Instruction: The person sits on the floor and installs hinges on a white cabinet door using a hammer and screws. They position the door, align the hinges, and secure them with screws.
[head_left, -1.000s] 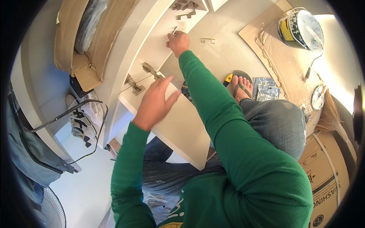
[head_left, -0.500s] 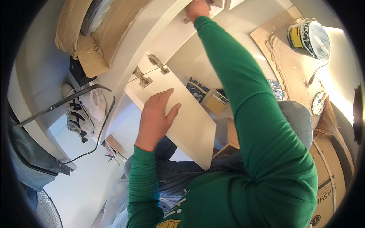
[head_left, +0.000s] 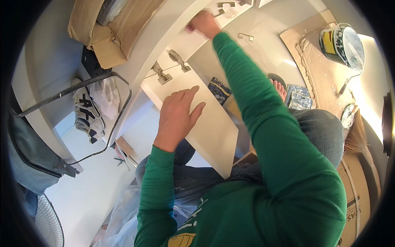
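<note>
My left hand (head_left: pixel 177 119) is open, fingers stretched and thumb apart, over the white cabinet door (head_left: pixel 218 140). I cannot tell whether it touches the panel. Two metal hinges, one lower (head_left: pixel 163 77) and one higher (head_left: pixel 180 60), sit at the seam between this door and the white panel beyond it. Far forward, my right hand (head_left: pixel 204 24) reaches to that farther panel beneath the curved white edge (head_left: pixel 144 45). Its fingers are smeared by motion, so what they hold, if anything, is unclear. Small metal handle-shaped pieces (head_left: pixel 226 4) lie just right of it.
Another metal piece (head_left: pixel 246 37) lies right of my right arm. A paint bucket (head_left: pixel 333 43) stands on cardboard (head_left: pixel 306 53) at the right, with a broom (head_left: pixel 358 133) nearer. Blue packets (head_left: pixel 299 99) lie by a foot (head_left: pixel 279 87). Left are a sneaker (head_left: pixel 87 113) and a black frame (head_left: pixel 127 99).
My right hand has drawn left and slightly nearer, uncovering the metal pieces. My left hand stays open over the door. The view has shifted a little, and the foot now shows.
</note>
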Demonstrator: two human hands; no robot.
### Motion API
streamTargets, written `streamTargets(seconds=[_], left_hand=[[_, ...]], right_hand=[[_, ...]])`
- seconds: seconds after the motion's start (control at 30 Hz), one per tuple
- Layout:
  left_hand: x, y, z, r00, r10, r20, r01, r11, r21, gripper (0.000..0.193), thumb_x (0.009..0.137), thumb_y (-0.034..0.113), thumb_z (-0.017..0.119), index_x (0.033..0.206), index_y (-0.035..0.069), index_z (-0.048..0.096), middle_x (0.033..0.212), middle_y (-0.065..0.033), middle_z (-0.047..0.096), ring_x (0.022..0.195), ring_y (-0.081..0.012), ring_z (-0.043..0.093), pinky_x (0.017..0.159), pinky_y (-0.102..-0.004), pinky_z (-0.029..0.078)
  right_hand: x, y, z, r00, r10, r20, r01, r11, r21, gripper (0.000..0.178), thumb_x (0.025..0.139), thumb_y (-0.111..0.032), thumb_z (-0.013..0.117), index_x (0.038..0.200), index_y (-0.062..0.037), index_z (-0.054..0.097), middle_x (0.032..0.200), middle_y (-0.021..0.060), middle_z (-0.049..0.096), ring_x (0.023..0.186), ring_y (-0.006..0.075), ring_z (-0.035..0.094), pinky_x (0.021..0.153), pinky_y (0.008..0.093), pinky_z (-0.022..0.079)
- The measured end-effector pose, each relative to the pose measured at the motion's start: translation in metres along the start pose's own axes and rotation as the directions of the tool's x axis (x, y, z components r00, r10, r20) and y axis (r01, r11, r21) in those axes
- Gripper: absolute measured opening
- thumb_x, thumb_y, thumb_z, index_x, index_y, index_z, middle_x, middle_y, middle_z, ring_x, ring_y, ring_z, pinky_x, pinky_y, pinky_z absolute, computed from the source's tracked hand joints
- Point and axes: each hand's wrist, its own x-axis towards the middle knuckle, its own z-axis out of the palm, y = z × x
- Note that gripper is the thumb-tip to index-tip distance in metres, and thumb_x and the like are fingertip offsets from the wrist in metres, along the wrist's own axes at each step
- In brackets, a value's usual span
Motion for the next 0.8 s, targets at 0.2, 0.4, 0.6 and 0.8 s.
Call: streamTargets(seconds=[0.2, 0.4, 0.6, 0.8], left_hand=[[0.003, -0.001, 0.011, 1.000, 0.007, -0.027, -0.003, 0.993, 0.122, 0.039, 0.095, 0.029, 0.077, 0.129, 0.011, 0.072, 0.100, -0.0093, 0.074, 0.094, -0.0301, 0.068, 0.084, -0.0429, 0.052], [0.004, -0.002, 0.017, 0.995, 0.027, -0.095, -0.013, 0.990, 0.144, 0.036, 0.094, 0.029, 0.078, 0.126, 0.011, 0.073, 0.098, -0.0078, 0.074, 0.088, -0.0290, 0.069, 0.079, -0.0418, 0.053], [0.003, -0.001, 0.017, 0.998, -0.011, -0.060, 0.020, 0.986, 0.164, 0.036, 0.094, 0.029, 0.078, 0.126, 0.012, 0.073, 0.098, -0.0077, 0.074, 0.089, -0.0286, 0.069, 0.078, -0.0420, 0.053], [0.004, -0.001, 0.018, 0.997, 0.001, -0.077, 0.013, 0.983, 0.185, 0.036, 0.094, 0.029, 0.078, 0.125, 0.012, 0.073, 0.096, -0.0079, 0.074, 0.087, -0.0289, 0.069, 0.077, -0.0426, 0.052]], right_hand=[[-0.078, 0.061, 0.054, 0.934, 0.295, 0.202, -0.351, 0.863, 0.363, 0.023, 0.100, -0.018, 0.073, 0.098, 0.0043, 0.077, 0.090, 0.0100, 0.076, 0.075, 0.0168, 0.071, 0.070, 0.0301, 0.059], [-0.071, 0.079, 0.061, 0.863, 0.432, 0.261, -0.498, 0.813, 0.302, 0.026, 0.105, -0.023, 0.070, 0.104, 0.0023, 0.076, 0.088, 0.0085, 0.074, 0.071, 0.0159, 0.067, 0.065, 0.0299, 0.056], [-0.070, 0.078, 0.084, 0.957, 0.289, -0.034, -0.289, 0.934, -0.208, 0.039, 0.098, -0.037, 0.072, 0.088, 0.0001, 0.077, 0.074, 0.0146, 0.074, 0.070, 0.0229, 0.073, 0.071, 0.0390, 0.059], [-0.077, 0.077, 0.092, 0.931, 0.346, -0.120, -0.354, 0.934, -0.051, 0.039, 0.099, -0.037, 0.069, 0.092, 0.0002, 0.079, 0.079, 0.0190, 0.076, 0.076, 0.0331, 0.075, 0.077, 0.0442, 0.060]])
